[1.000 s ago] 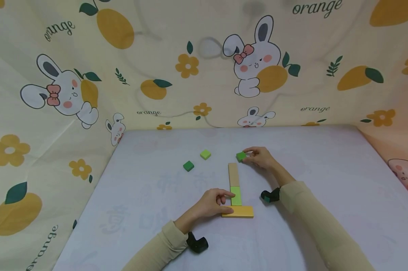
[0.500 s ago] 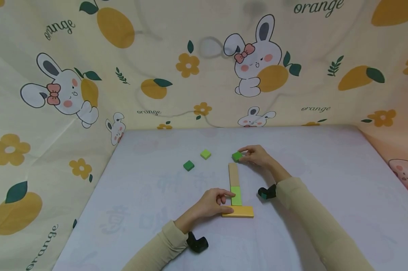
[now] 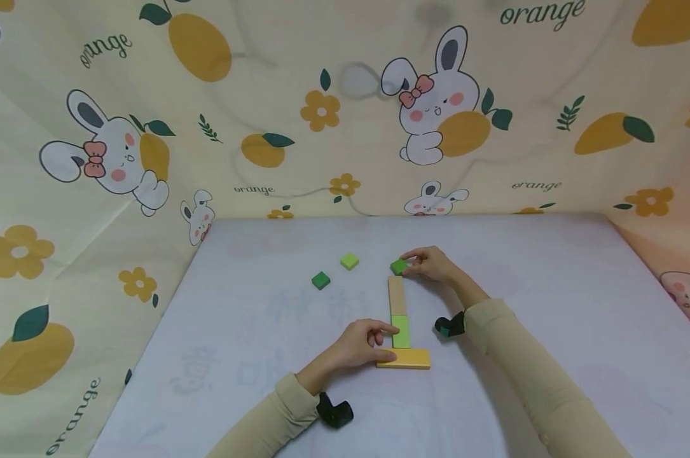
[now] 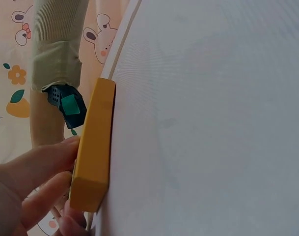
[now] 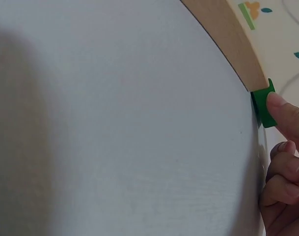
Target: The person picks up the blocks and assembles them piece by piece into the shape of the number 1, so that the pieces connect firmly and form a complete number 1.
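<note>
In the head view, a yellow block [image 3: 411, 359] lies crosswise at the near end of a line of blocks. Beyond it come a light green block [image 3: 400, 333] and a tan wooden block [image 3: 397, 295]. My left hand [image 3: 360, 343] rests on this row, thumb on the yellow block and index finger on the light green one. At the row's far end my right hand [image 3: 430, 263] pinches a small green block [image 3: 399, 266] between thumb and finger. The right wrist view has that green block [image 5: 263, 105] against the end of the tan block [image 5: 230, 37].
Left of the row's far end lie a dark green square block [image 3: 320, 280] and a light green square block [image 3: 349, 261]. A patterned cloth [image 3: 299, 95] hangs behind and beside the white table [image 3: 528, 267]. Both wrists wear black devices.
My right hand has carried the small green block a little to the left, to the tan block's far end. My left hand has stayed on the row.
</note>
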{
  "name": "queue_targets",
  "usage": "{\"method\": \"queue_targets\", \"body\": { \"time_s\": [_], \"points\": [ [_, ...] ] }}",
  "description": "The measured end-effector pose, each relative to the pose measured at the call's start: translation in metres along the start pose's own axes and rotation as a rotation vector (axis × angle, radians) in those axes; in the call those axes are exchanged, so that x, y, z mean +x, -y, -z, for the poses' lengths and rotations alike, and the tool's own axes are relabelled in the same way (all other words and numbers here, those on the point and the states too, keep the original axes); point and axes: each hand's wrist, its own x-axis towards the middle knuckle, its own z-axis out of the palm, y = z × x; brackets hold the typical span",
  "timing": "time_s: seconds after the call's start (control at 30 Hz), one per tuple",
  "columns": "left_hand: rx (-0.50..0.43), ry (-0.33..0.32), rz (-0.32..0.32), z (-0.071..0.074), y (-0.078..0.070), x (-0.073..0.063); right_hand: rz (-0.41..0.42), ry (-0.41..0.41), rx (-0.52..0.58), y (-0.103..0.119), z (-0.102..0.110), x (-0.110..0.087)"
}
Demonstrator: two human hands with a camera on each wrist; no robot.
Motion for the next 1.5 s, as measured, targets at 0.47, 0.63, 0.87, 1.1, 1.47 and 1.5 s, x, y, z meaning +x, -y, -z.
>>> {"method": "queue_targets", "body": {
  "time_s": [0.47,0.63,0.87,1.1,1.47,1.5],
  "points": [
    [-0.011,0.011,0.018,0.000,-0.002,0.000,0.006,0.032,0.011,-0.004,0.001,-0.001],
    [-0.012,0.009,0.018,-0.001,-0.002,0.001,0.000,0.031,0.014,-0.003,0.001,-0.002],
    [-0.005,-0.004,0.021,-0.001,-0.002,0.001,-0.003,0.028,0.020,-0.001,0.001,-0.004],
    [0.003,0.001,0.023,-0.001,-0.003,0.001,-0.025,0.016,0.023,-0.002,0.001,-0.004],
    [0.005,0.005,0.036,0.000,-0.006,-0.001,-0.006,-0.025,0.096,-0.001,0.000,-0.022],
    [0.008,0.006,0.034,0.000,-0.006,-0.001,-0.013,-0.026,0.100,0.000,-0.001,-0.025]
  ]
}}
